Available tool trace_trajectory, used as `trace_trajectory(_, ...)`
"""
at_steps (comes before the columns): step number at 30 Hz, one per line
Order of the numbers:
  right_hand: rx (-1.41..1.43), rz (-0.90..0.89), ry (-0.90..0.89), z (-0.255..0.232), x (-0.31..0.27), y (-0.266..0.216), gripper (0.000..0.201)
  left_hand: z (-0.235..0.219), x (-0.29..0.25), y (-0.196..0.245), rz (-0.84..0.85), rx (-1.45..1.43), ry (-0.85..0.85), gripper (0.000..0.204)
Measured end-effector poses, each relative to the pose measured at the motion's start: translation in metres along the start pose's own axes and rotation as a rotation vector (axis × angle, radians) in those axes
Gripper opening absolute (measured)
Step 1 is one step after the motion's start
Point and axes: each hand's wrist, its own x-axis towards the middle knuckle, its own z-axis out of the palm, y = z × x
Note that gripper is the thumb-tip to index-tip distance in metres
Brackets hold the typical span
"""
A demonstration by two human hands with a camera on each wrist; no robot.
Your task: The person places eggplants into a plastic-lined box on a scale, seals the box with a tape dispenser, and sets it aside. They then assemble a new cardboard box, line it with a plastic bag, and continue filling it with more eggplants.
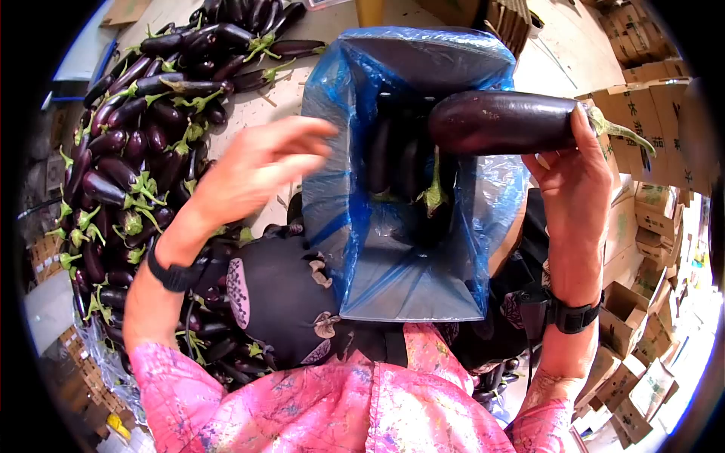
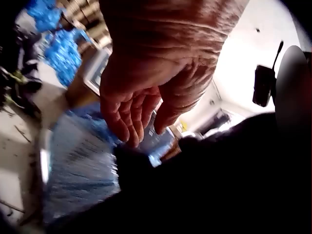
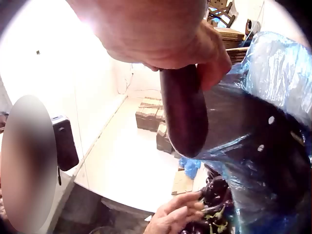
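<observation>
My right hand [image 1: 578, 177] grips a large dark purple eggplant [image 1: 506, 123] near its stem end, over the right side of a box lined with blue plastic film [image 1: 325, 181]. The same eggplant [image 3: 185, 114] points downward in the right wrist view. Inside the box lie several eggplants [image 1: 411, 166], one with its green stem showing. My left hand [image 1: 253, 162] holds nothing; its fingers are loosely extended beside the liner's left edge. In the left wrist view, that hand [image 2: 141, 92] hangs with relaxed, slightly bent fingers in front of the blue film.
A big heap of eggplants [image 1: 143, 143] covers the left side, reaching down beside my leg. Cardboard boxes [image 1: 649, 136] are stacked at the right, with smaller open cartons [image 1: 627, 317] below. Folded cardboard [image 1: 506, 23] stands behind the lined box. Blue plastic [image 2: 63, 53] lies beyond my left hand.
</observation>
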Motion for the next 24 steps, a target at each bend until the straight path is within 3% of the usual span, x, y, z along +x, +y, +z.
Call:
trace_trajectory(3,0.115,-0.045,-0.009,-0.012,-0.002,-0.006,0.025,0.046,0.065,0.022,0.027,0.169,-0.455,0.052)
trace_trajectory(5,0.202,-0.064,-0.045,-0.016,-0.002,-0.008,0.024,0.089,0.105,0.001,-0.062,0.411,-0.602,0.061)
trace_trajectory(6,0.211,-0.076,-0.068,-0.019,-0.004,-0.010,0.022,0.115,0.119,-0.017,-0.295,0.275,-0.548,0.047)
trace_trajectory(8,0.300,-0.076,-0.138,-0.028,-0.005,-0.010,0.022,0.142,0.134,-0.006,-0.409,0.211,-0.409,0.048)
trace_trajectory(9,0.344,-0.075,-0.168,-0.033,-0.006,-0.010,0.022,0.167,0.145,-0.038,-0.370,0.119,-0.242,0.047)
trace_trajectory(11,0.377,-0.059,-0.183,-0.035,-0.009,-0.014,0.022,0.195,0.156,-0.056,-0.415,0.133,-0.058,0.035)
trace_trajectory(14,0.423,-0.053,-0.183,-0.034,-0.011,-0.020,0.023,0.190,0.153,-0.056,-0.411,0.036,-0.129,0.032)
trace_trajectory(18,0.483,-0.050,-0.301,-0.040,-0.009,-0.017,0.023,0.189,0.134,-0.042,-0.006,0.217,-0.186,0.032)
trace_trajectory(20,0.461,-0.063,-0.283,-0.043,-0.009,-0.016,0.024,0.170,0.129,-0.022,0.128,0.222,-0.100,0.037)
trace_trajectory(23,0.380,-0.114,-0.196,-0.031,-0.013,-0.013,0.025,0.146,0.128,-0.025,0.274,0.330,-0.065,0.041)
trace_trajectory(24,0.353,-0.144,-0.171,-0.028,-0.015,-0.012,0.025,0.139,0.128,-0.020,0.218,0.372,-0.123,0.041)
